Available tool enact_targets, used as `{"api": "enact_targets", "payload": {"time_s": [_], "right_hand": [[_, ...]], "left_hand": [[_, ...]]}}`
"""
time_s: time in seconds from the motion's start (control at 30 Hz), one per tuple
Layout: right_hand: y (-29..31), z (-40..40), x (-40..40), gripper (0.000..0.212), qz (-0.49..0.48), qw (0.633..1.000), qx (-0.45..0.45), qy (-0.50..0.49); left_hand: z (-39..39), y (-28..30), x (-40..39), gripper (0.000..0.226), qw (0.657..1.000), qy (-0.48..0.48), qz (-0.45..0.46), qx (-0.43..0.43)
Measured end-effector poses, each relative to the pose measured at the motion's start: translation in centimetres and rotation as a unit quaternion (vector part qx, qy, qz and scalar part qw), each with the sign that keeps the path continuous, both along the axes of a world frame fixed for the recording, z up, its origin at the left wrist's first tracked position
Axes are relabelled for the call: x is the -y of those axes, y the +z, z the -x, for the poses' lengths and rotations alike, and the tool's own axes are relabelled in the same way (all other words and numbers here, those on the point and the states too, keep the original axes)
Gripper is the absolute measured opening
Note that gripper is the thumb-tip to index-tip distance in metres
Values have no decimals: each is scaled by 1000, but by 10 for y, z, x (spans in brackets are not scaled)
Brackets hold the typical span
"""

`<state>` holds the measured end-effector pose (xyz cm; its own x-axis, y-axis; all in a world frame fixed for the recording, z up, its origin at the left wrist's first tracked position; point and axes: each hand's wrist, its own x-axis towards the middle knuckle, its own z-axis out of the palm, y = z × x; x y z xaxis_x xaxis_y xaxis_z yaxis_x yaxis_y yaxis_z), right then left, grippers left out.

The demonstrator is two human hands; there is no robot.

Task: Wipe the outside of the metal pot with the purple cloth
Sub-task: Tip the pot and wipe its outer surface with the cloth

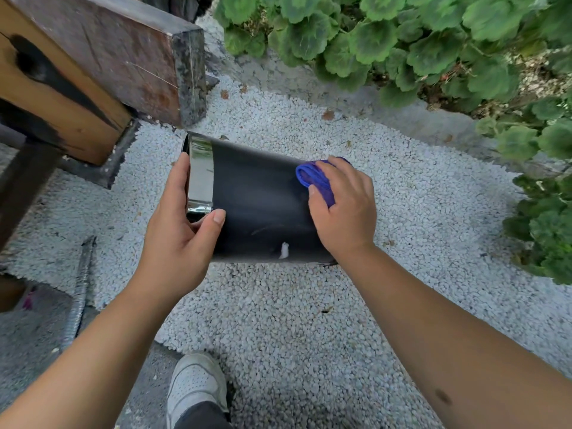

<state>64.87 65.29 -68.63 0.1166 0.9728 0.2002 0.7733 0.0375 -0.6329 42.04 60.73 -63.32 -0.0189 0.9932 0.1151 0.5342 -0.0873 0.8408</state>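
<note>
The metal pot [260, 209] is held on its side in mid-air above the white gravel [309, 320], the left hand [182, 239] clamped over its shiny rim end with thumb across the dark wall, while the right hand [343, 209] presses the bunched purple cloth [315, 178] flat against the far end. To wipe well, I'd keep the rim grip firm and drag the cloth in long overlapping strokes toward the white smear [283, 250] — turning the pot between passes. The wooden beam [102, 57] stands just beside the rim, leaving open room only rightward, short of the green plants [433, 41].
</note>
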Motion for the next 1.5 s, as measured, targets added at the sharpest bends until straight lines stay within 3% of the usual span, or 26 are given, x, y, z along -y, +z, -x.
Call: {"api": "enact_targets", "payload": {"time_s": [0.07,0.2,0.3,0.4,0.47,0.63,0.83,1.0,1.23,1.4,1.5], "right_hand": [[1,-2,-1,47,13,1000,-2,-7],[0,2,-2,46,7,1000,-9,-8],[-1,8,-1,44,-6,1000,-22,-13],[0,12,0,43,-2,999,-33,-15],[2,12,1,43,3,1000,-30,-6],[15,19,-1,38,12,997,-73,0],[60,50,-1,37,-75,983,-152,74],[69,72,5,45,-157,977,-12,146],[39,43,-6,39,-153,984,25,85],[12,1,-13,45,-30,999,20,5],[4,-11,-13,47,-19,1000,5,-16]], "left_hand": [[-1,0,-1,68,999,3,-17,37],[-8,-5,3,44,979,122,-34,161],[-3,-8,17,49,988,108,-36,106],[6,-10,38,76,999,-2,-21,-46],[12,-11,48,84,995,-43,8,-88],[1,-8,41,88,999,-32,24,-24],[-17,13,13,83,998,-13,26,61],[-16,21,-2,93,987,-89,88,100],[-10,4,-6,92,991,-60,80,93],[-18,5,-6,88,997,-4,26,76],[-23,11,-5,76,998,13,-46,34]]}}
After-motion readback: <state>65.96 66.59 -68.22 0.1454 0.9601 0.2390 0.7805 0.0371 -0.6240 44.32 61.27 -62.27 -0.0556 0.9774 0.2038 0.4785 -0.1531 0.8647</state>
